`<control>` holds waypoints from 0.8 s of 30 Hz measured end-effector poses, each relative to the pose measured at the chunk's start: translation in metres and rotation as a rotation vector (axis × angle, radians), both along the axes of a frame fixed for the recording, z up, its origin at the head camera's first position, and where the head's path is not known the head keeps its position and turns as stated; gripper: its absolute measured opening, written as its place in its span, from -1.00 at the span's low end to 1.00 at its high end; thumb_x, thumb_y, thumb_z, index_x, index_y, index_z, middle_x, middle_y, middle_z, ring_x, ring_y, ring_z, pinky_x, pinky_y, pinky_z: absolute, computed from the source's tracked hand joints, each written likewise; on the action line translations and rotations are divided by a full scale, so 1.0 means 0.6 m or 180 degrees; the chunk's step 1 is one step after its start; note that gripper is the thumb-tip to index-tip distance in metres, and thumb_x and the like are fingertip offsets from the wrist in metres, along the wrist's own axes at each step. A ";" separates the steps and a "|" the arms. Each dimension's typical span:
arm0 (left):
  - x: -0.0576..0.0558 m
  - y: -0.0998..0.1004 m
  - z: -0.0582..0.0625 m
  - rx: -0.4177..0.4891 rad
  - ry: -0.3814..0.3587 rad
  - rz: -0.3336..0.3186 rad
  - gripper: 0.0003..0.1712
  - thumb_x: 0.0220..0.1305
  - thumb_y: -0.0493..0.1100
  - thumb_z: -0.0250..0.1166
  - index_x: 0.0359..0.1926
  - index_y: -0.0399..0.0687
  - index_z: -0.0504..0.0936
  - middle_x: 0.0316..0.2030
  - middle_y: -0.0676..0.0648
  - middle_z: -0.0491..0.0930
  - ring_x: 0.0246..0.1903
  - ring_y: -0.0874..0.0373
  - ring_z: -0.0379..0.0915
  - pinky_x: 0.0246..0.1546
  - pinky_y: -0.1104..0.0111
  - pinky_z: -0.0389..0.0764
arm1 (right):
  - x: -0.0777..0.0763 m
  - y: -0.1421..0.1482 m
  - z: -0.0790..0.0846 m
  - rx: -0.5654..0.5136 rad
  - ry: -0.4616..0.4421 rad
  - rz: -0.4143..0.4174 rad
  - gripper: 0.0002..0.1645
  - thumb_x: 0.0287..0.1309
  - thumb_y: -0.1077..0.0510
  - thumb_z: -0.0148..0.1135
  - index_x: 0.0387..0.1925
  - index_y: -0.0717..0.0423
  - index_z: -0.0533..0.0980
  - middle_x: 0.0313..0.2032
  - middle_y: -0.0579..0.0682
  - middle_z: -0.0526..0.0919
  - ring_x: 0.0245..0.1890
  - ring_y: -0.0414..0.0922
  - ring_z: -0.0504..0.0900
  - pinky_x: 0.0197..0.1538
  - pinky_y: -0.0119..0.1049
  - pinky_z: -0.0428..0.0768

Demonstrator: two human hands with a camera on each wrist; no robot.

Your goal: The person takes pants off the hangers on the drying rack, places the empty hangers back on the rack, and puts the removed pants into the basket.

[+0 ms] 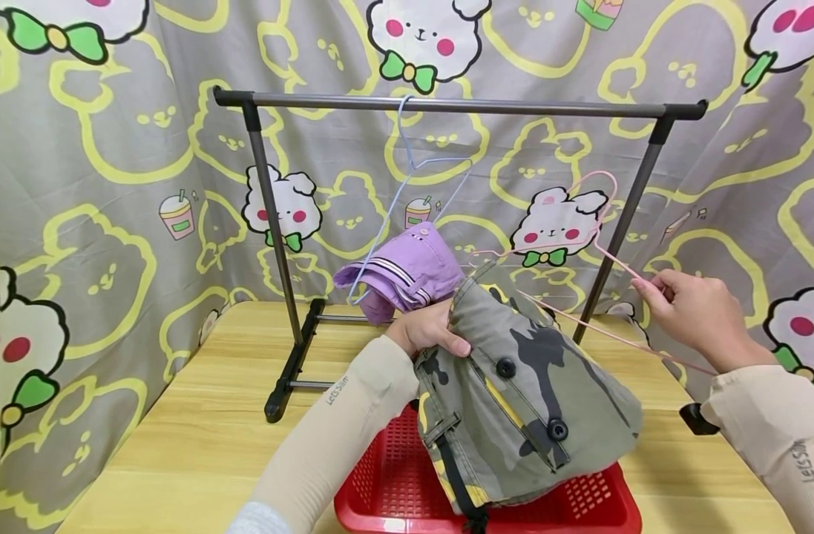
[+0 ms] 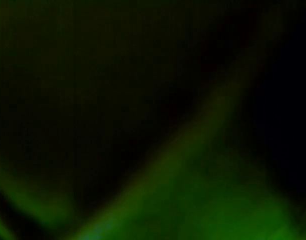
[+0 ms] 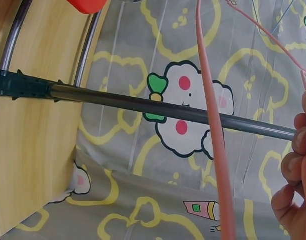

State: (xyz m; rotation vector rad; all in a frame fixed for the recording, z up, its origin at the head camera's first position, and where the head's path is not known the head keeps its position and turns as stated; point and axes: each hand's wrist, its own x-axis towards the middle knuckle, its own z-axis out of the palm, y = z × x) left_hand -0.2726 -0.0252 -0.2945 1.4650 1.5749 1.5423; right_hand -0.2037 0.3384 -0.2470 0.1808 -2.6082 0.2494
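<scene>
Left hand [image 1: 433,330]: I saw remotely that it gripped the camouflage garment [image 1: 520,415] above the red basket [image 1: 407,525] | Right hand [image 1: 700,308]: curled, it pinched the pink hanger [image 3: 215,130] | Purple garment [image 1: 413,271]: hung on the blue hanger [image 1: 412,165] from the rack [image 1: 547,107].

Grey curtain [image 1: 346,55] across the top, with white bunnies [image 1: 420,53], green bows [image 1: 425,76] and yellow squiggles [image 1: 122,176]; pink cup picture [image 1: 176,221] left of middle; wooden table [image 1: 186,423] at lower left.
</scene>
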 end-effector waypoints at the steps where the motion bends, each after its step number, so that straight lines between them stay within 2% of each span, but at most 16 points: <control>1: 0.000 0.000 0.000 -0.0027 -0.0008 0.0015 0.22 -0.30 0.30 0.45 0.11 -0.55 0.14 -0.07 0.05 0.46 -0.08 0.25 0.34 0.17 0.26 0.18 | 0.001 0.000 0.000 -0.0009 -0.0004 -0.0005 -0.52 0.25 -0.16 -0.03 -0.61 0.09 0.39 -0.78 -0.06 0.25 -0.71 -0.07 0.22 -0.68 -0.25 0.10; 6: -0.003 0.000 -0.003 -0.0150 0.0128 0.0018 0.28 -0.32 0.35 0.43 0.15 -0.51 0.10 0.00 -0.08 0.41 -0.04 0.26 0.30 0.19 0.28 0.15 | 0.003 0.001 0.001 -0.0040 -0.0013 -0.0008 -0.51 0.25 -0.17 -0.03 -0.61 0.09 0.39 -0.78 -0.06 0.25 -0.72 -0.08 0.22 -0.68 -0.25 0.10; 10: -0.008 -0.001 -0.005 -0.0215 0.0176 -0.0113 0.26 -0.28 0.34 0.42 0.17 -0.50 0.08 0.04 -0.15 0.37 -0.01 0.26 0.29 0.20 0.27 0.13 | 0.003 0.002 0.001 -0.0052 -0.0001 -0.0014 -0.52 0.25 -0.16 -0.02 -0.61 0.09 0.40 -0.78 -0.06 0.25 -0.73 -0.08 0.21 -0.69 -0.25 0.10; 14: -0.015 -0.001 -0.004 -0.0196 0.0383 -0.0308 0.16 -0.19 0.32 0.38 0.09 -0.58 0.17 0.00 -0.21 0.42 -0.03 0.23 0.33 0.18 0.21 0.18 | 0.002 0.002 -0.001 -0.0051 -0.0004 -0.0030 -0.51 0.24 -0.17 -0.02 -0.61 0.10 0.39 -0.78 -0.05 0.25 -0.73 -0.08 0.21 -0.69 -0.25 0.10; 17: -0.018 -0.004 -0.002 -0.0198 0.0377 -0.0497 0.11 -0.15 0.29 0.38 0.02 -0.64 0.21 -0.07 -0.05 0.50 -0.07 0.23 0.37 0.15 0.17 0.23 | 0.002 0.003 0.000 -0.0035 0.0044 -0.0049 -0.51 0.24 -0.16 -0.02 -0.61 0.10 0.39 -0.78 -0.05 0.25 -0.74 -0.08 0.21 -0.69 -0.25 0.09; 21: -0.019 -0.008 0.004 -0.0282 0.0201 -0.0728 0.11 -0.16 0.25 0.40 -0.01 -0.69 0.19 -0.14 0.16 0.51 -0.10 0.23 0.39 0.12 0.16 0.25 | 0.002 0.004 0.002 -0.0002 0.0160 -0.0053 -0.54 0.25 -0.14 -0.01 -0.60 0.10 0.41 -0.78 -0.07 0.26 -0.75 -0.09 0.20 -0.70 -0.25 0.09; 24: -0.019 -0.010 0.006 -0.0349 0.0145 -0.0805 0.13 -0.18 0.24 0.42 0.01 -0.69 0.16 -0.12 0.14 0.49 -0.09 0.23 0.38 0.13 0.16 0.24 | 0.002 0.005 0.003 0.0023 0.0186 -0.0041 -0.55 0.25 -0.12 -0.01 -0.59 0.09 0.42 -0.78 -0.07 0.26 -0.75 -0.09 0.20 -0.70 -0.25 0.10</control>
